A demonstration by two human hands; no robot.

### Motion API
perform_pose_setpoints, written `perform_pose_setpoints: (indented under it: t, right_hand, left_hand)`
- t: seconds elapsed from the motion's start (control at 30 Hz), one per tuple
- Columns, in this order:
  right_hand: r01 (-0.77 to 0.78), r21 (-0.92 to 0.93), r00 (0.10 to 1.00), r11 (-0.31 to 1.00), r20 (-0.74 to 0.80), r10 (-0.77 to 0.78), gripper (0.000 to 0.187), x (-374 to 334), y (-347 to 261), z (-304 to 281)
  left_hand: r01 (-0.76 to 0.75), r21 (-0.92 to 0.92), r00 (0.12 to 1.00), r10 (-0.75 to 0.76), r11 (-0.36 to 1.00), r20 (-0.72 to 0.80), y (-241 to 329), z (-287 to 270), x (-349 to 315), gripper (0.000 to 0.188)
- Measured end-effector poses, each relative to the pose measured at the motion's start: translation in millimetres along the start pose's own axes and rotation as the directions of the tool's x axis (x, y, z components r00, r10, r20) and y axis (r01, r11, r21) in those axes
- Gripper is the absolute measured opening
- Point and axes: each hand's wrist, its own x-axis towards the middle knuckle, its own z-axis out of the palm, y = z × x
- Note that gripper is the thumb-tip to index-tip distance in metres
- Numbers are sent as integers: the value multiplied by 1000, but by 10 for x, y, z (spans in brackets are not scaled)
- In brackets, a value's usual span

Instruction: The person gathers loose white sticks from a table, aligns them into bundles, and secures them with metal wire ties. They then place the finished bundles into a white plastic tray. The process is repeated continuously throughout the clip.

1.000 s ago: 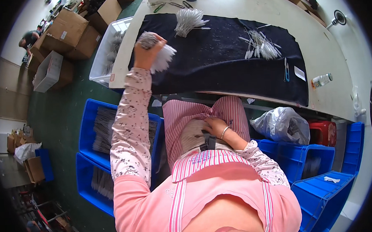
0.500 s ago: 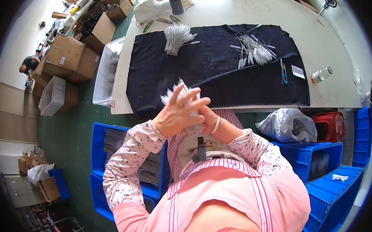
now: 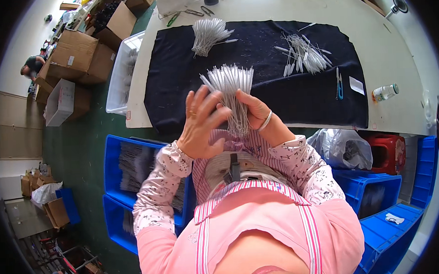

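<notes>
My right hand is closed around a thick bundle of small white-bristled wire brushes, thumb lying across the thin wire stems. The bristle ends fan out toward the table, and the looped wire ends point toward my lap. Beside the bundle's left side, my left hand is open with its fingers spread, a little blurred; its fingertips overlap the stems. On the dark cloth lie a tidy bunch of the same brushes at the far left and a looser heap at the right.
Blue-handled snips, a white paper slip and a glass jar lie to the right. Blue crates of wire brushes stand at my left. A clear bag and red stool sit right. Another person bends far left.
The brush bundle has turned bristles-outward and moved slightly away from me, over the cloth. My left hand has come off its top to its left side, fingers spreading.
</notes>
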Motion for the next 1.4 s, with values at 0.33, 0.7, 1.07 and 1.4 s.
perform_pose_setpoints:
  t: [0.33, 0.7, 1.07, 1.4]
  right_hand:
    - [171, -318, 984, 932, 17, -175, 52, 33, 59, -139]
    - [387, -735, 831, 556, 17, -557, 53, -78, 129, -44]
    - [405, -611, 621, 680, -362, -695, 18, -61, 259, -264]
    - [332, -752, 704, 569, -203, -680, 30, -25, 336, -284]
  left_hand:
    - [451, -837, 565, -626, -311, 537, 215, 675, 165, 52]
    - [575, -817, 570, -696, -40, 436, 64, 832, 59, 26]
    - [310, -891, 516, -728, -333, 452, 210, 901, 145, 30]
    - [311, -932, 610, -713, -185, 345, 218, 1019, 40, 27]
